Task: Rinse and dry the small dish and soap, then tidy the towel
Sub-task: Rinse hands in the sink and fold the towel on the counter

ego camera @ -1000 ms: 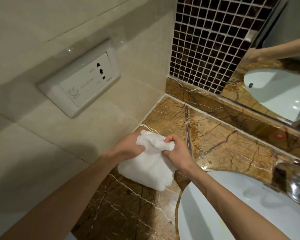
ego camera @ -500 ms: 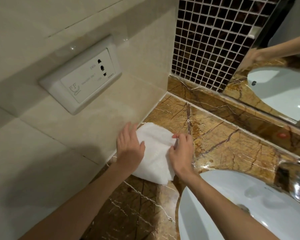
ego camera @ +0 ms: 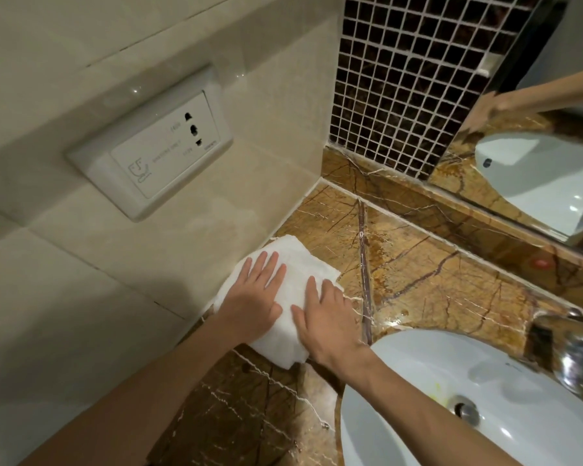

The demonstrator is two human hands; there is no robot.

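2 flat hands, left hand (ego camera: 253,297) and right hand (ego camera: 327,322), on 1 folded towel (ego camera: 292,280).

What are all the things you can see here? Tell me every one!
towel: one, white, folded flat on the counter beside the wall
counter: one, brown veined marble, around the sink
sink: one, white, lower right
drain: one, silver, in the sink
faucet: one, shiny chrome, right edge
wall socket: one, white, on the beige tile wall
mosaic tiles: many, dark brown, back wall
mirror: one, upper right
left hand: one, flat on the towel
right hand: one, flat on the towel
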